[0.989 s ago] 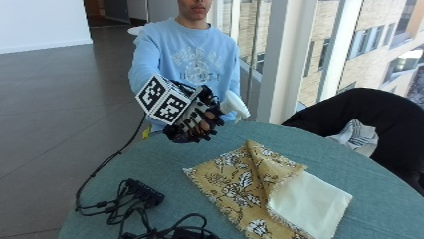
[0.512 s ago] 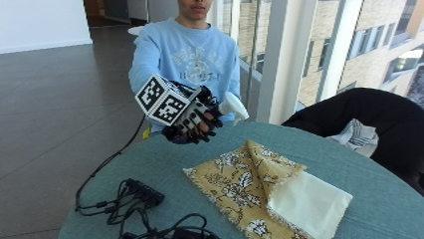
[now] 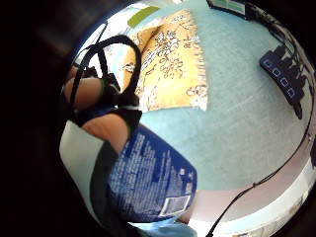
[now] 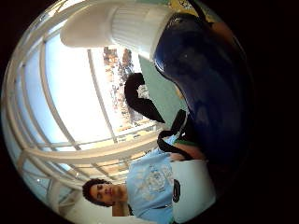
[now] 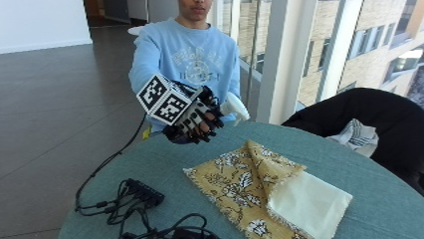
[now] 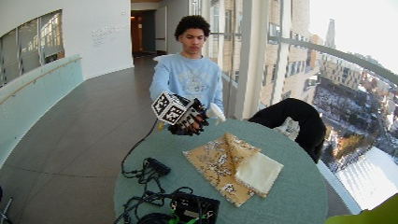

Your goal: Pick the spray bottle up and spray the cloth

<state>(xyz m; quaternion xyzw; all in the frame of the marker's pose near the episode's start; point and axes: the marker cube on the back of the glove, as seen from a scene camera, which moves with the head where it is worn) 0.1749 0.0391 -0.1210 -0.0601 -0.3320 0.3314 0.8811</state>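
My gloved right hand grips a dark blue spray bottle and holds it in the air over the near-person edge of the round table. The bottle's white spray head sticks out past the fingers, toward the window side. A yellow floral cloth lies flat on the table in front of the hand, with one corner folded over to show its cream underside. In the little finger side palm view the cloth lies beyond the bottle; in the thumb side view the white head and blue body fill much of the frame.
A black cable hub and coiled cables lie on the table's left part, with a black box near the front edge. A chair draped in a dark garment stands at the table's right. Windows run behind.
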